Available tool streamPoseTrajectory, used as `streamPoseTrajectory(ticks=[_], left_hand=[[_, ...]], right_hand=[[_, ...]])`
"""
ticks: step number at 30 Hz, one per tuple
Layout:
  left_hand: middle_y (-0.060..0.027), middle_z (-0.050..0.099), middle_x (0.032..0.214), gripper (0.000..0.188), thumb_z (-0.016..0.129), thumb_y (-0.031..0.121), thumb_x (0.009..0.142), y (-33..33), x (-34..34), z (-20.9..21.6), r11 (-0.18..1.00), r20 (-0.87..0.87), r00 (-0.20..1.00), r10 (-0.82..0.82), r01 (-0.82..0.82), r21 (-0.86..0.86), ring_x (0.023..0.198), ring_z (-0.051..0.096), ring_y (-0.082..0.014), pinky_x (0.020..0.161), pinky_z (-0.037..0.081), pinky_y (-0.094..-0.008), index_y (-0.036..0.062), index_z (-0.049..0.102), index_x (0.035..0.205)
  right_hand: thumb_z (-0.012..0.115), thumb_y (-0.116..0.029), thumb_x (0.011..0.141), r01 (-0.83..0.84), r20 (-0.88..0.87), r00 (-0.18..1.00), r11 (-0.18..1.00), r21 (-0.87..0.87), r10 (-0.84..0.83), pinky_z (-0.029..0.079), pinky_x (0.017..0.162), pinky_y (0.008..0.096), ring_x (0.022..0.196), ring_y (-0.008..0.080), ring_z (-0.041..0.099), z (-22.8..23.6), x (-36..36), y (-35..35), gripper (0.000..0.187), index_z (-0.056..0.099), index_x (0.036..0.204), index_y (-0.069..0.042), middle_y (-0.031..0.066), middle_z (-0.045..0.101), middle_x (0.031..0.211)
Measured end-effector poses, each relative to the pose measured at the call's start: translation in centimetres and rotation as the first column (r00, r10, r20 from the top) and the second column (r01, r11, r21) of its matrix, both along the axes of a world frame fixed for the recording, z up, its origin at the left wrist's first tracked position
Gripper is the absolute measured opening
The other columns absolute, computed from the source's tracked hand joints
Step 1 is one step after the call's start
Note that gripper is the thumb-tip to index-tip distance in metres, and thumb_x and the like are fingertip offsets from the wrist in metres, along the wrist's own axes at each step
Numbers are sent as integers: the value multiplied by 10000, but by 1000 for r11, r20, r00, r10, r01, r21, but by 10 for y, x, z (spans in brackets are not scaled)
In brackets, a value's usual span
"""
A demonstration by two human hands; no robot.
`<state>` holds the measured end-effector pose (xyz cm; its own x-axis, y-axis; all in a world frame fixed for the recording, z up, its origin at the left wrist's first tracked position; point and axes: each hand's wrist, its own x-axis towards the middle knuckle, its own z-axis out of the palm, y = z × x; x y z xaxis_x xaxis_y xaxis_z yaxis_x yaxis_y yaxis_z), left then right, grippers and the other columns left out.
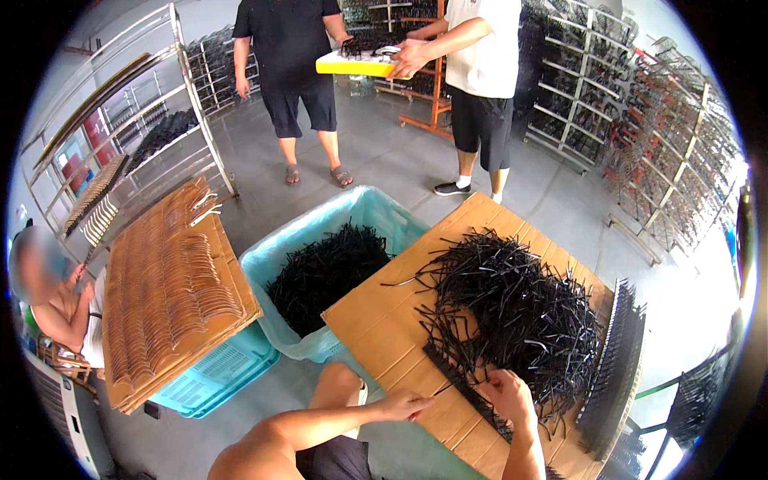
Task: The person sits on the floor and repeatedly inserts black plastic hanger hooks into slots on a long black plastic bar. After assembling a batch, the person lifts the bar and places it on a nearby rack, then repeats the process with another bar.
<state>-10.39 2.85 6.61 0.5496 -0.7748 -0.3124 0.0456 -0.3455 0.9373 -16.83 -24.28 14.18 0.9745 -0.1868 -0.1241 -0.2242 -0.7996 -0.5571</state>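
Observation:
A big loose pile of thin black strips [528,312] covers much of a cardboard sheet [384,320] in front of me. Along the pile's near side lies a long narrow black bar [460,380]. My left hand [406,406] is closed in a pinch at the cardboard's near edge, with one thin dark strip [440,392] sticking out from the fingertips. Over the bar, at the pile's edge, my right hand [508,396] has its fingers drawn together; what they hold, if anything, is hidden.
A blue-lined bin [264,256] holds more black strips. Left of it, cardboard with rows of curved brown pieces [168,296] rests on a blue crate [216,380]. Black toothed racks [616,368] line the right edge. Two people stand ahead with a yellow tray [360,68]; another sits left.

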Motion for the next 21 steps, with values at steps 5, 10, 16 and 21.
streamPoseTrajectory(ticks=[5,10,16,21], left_hand=[[-11,497,477,759,346,706,962,4,-13,25,955,-303,926,-227,273,116,429,482,-113,501,412,-279,107,496,520],[-56,651,648,737,328,621,1009,35,-17,65,969,-501,859,-107,202,139,631,636,-161,680,523,-301,48,677,704],[-101,731,802,393,404,210,981,152,29,36,937,-80,988,134,-99,335,738,689,-208,748,563,-358,23,742,901],[-168,718,1025,282,513,185,921,244,60,10,767,-31,887,460,-379,518,943,692,-230,851,544,-383,-1,692,1033]], right_hand=[[712,-195,889,11,-27,1000,894,448,2,560,696,314,787,200,708,60,73,32,310,661,1121,3,142,720,901],[703,-247,911,-59,-121,984,881,469,130,548,719,301,815,169,685,96,150,45,342,658,1148,-4,101,719,893],[671,-304,929,22,-346,927,900,436,145,524,609,311,692,161,643,177,237,75,343,651,1118,-18,92,689,848],[667,-278,930,356,-303,932,649,672,-198,530,577,293,726,156,631,193,300,62,442,522,1280,-50,47,625,960]])
